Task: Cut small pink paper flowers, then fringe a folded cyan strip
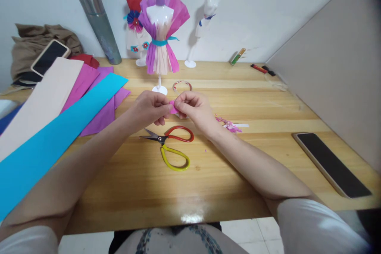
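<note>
Between my two hands is a small piece of pink crepe paper (173,107). My left hand (150,108) pinches its left side with thumb and finger, and my right hand (193,109) pinches its right side. Just below my hands lie scissors (162,139) with one red and one yellow handle, blades apart and pointing left. Behind my hands stands a white mini dress form (160,16) wearing a purple, pink and cream paper dress with a blue belt. Pink and white paper scraps (230,125) lie right of my right wrist, and a tape roll (182,85) lies beyond it.
Long crepe paper strips, a blue one (68,131) on top, cover the left side. A phone (331,164) lies at right, another phone (50,58) at back left by brown cloth (44,39). A tall bottle (99,27) and more dress forms (205,20) stand along the wall.
</note>
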`<state>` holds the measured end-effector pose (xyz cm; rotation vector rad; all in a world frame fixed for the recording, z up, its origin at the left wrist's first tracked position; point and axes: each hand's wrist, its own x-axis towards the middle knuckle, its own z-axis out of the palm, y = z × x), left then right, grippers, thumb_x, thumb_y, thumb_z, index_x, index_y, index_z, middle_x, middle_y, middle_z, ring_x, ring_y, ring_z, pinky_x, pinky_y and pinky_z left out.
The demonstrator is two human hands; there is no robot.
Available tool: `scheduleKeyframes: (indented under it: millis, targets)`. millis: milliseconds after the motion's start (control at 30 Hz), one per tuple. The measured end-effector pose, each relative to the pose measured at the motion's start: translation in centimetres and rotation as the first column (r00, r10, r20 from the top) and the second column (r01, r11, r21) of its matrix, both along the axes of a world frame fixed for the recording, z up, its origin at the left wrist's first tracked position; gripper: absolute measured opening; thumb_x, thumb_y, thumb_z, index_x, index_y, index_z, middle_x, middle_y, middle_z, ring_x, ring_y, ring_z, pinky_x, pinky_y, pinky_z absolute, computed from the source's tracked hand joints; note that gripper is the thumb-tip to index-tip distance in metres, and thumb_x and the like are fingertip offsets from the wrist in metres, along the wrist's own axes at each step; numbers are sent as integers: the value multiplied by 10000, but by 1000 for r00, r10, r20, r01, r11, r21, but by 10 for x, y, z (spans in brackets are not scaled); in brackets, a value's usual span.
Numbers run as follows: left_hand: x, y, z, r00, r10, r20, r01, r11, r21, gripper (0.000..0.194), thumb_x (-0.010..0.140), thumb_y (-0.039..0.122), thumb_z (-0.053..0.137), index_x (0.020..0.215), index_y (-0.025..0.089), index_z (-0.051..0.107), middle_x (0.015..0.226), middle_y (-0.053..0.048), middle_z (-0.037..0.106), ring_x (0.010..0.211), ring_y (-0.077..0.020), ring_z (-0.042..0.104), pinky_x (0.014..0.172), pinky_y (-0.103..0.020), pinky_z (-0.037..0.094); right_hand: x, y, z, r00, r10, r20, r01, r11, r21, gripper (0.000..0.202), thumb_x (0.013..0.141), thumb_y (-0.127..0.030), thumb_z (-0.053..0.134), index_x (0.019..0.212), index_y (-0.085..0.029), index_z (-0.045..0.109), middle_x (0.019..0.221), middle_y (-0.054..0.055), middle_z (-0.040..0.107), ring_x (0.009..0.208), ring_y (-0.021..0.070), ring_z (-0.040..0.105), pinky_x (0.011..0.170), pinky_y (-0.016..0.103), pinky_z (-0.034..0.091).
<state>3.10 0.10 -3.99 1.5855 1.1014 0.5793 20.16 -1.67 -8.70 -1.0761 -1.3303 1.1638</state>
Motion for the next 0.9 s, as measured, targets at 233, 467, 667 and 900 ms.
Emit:
scheduleKeyframes:
  millis: [233,467,667,900]
  targets:
    - [-4,3,-2,999,-42,13,41,999,8,314,871,33,591,578,145,610,449,25,599,404,-69,561,421,-141,437,-1,-3,0,999,43,20,-43,999,13,199,783,-316,746,688,-203,612,601,-28,610,511,101,474,506,257,353]
    - [-7,7,-4,998,-42,44,40,999,36,296,817,46,617,542,154,589,460,28,586,392,-65,542,399,-150,403,2,0,-3,995,64,-77,-64,998,9,353,819,-515,716,699,-196,625,544,-28,596,477,104,505,486,251,353]
    - [-3,3,-1,1000,-6,-13,7,996,86,282,813,58,618,551,158,584,431,32,560,388,-68,520,412,-157,399,1,-2,-2,999,35,41,-34,999,-27,310,781,-474,771,707,-194,660,568,-11,614,506,123,518,509,268,388]
    - [0,1,-2,1000,8,-9,-8,997,80,313,838,59,597,543,160,568,418,37,549,379,-61,504,409,-150,388,1,-2,2,1000,20,10,-19,999,-36,297,771,-438,762,659,-205,615,528,-31,576,477,111,490,490,262,364]
